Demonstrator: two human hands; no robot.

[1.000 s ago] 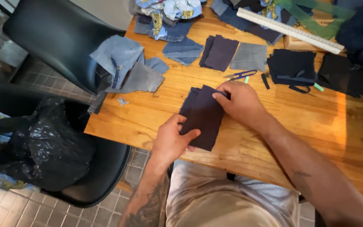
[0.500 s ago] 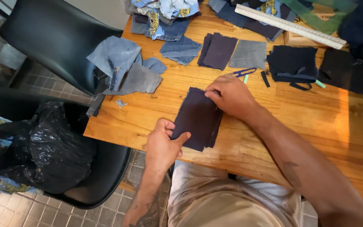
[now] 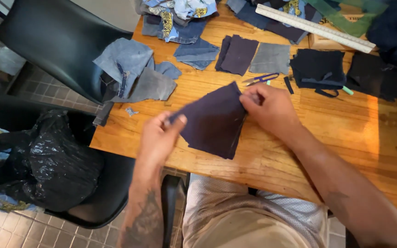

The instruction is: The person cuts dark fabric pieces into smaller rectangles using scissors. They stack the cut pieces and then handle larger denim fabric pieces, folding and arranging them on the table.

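Observation:
A small stack of dark navy fabric squares (image 3: pixel 214 121) is held a little above the wooden table (image 3: pixel 345 133). My left hand (image 3: pixel 159 138) pinches its left corner between thumb and fingers. My right hand (image 3: pixel 269 108) grips the upper right corner. The stack hangs tilted between the two hands, its lower edge near the table's front edge.
Small scissors (image 3: pixel 260 79) lie just behind my right hand. Behind them lie a dark purple patch (image 3: pixel 237 55), a grey patch (image 3: pixel 272 58), black cloth pieces (image 3: pixel 320 69), denim scraps (image 3: pixel 134 69) and a long ruler (image 3: pixel 315 28). A black chair (image 3: pixel 51 50) and a black plastic bag (image 3: pixel 47 160) stand at the left.
The fabric stack lay flat on the table under both hands; now both hands have lifted it by opposite corners and spread it between them.

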